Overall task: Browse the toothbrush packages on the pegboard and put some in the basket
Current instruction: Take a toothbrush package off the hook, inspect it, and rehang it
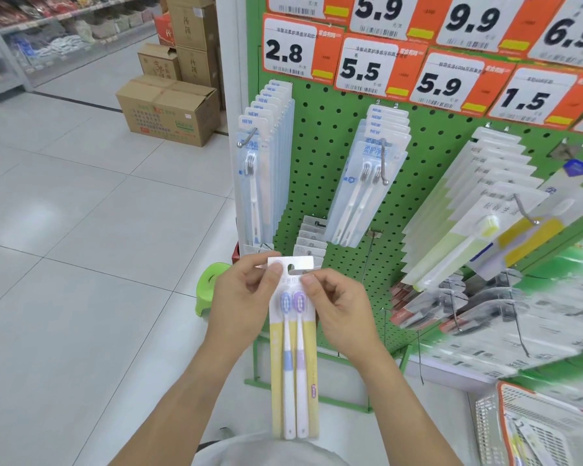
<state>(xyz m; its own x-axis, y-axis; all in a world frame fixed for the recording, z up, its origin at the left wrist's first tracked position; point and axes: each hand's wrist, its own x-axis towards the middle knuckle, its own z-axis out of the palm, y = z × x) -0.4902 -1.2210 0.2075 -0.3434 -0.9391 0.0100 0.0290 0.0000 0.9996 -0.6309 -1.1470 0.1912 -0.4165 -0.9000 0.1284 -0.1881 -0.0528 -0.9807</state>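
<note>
In front of the green pegboard I'm holding a two-brush toothbrush package upright, my left hand and right hand each pinching its top corners near the hang hole. The basket sits low on my right with some packs inside, well apart from this one.

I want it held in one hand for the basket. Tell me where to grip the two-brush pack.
Judging by its pose, pinch the two-brush pack at its flat card top, from the right side, where the right hand fingers already hold it. It hangs upright, and the basket sits lower right.
</note>
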